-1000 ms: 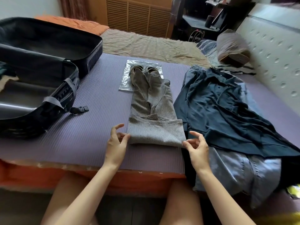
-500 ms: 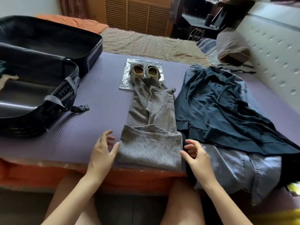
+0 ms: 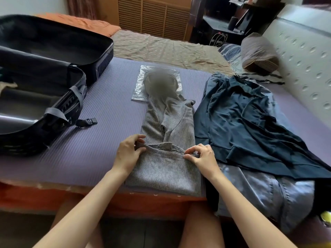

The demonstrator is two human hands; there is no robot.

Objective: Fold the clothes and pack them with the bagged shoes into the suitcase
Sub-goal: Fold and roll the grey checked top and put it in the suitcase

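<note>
A grey knit garment (image 3: 164,169) lies lengthwise on the purple mat, its near end folded over at the bed's front edge. My left hand (image 3: 128,153) pinches the left corner of the fold's far edge. My right hand (image 3: 202,158) pinches the right corner of that same edge. The bagged shoes (image 3: 157,83) sit past the garment's far end, which partly covers the clear bag. An open black suitcase (image 3: 44,90) lies at the left. To the right, a dark blue shirt (image 3: 250,122) is spread over light denim jeans (image 3: 268,197).
The purple mat (image 3: 100,140) covers the near part of the bed. A suitcase strap with a buckle (image 3: 89,121) trails onto the mat. A pillow (image 3: 258,52) and a padded headboard (image 3: 304,51) stand at the right. My bare knees are below the bed's orange edge.
My hands pulled the folded garment toward the bed's front edge. Both then moved up from the fold's sides to its far edge and took hold of the corners.
</note>
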